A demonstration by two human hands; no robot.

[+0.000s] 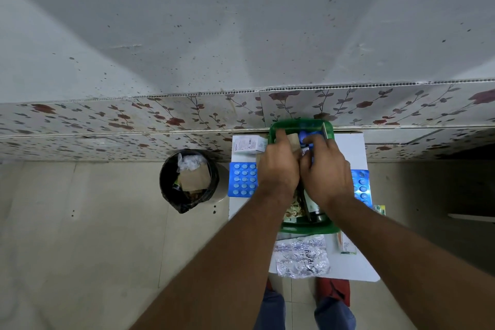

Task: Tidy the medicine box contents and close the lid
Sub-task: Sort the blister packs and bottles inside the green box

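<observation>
A green medicine box (300, 126) stands open on a small white table (353, 147) against the wall. Both hands reach into it. My left hand (280, 166) holds a brown paper packet (294, 142) inside the box. My right hand (325, 171) has its fingers on a small blue item (305, 136) beside that packet; the grip is partly hidden. More packets (296, 209) show in the box below my wrists. No lid can be made out.
On the table lie a blue blister strip (243, 179) at left, another blue blister strip (361, 185) at right, a white carton (247, 144), a crumpled silver foil strip (302, 254) and a small carton (347, 245). A black bin (187, 182) stands on the floor to the left.
</observation>
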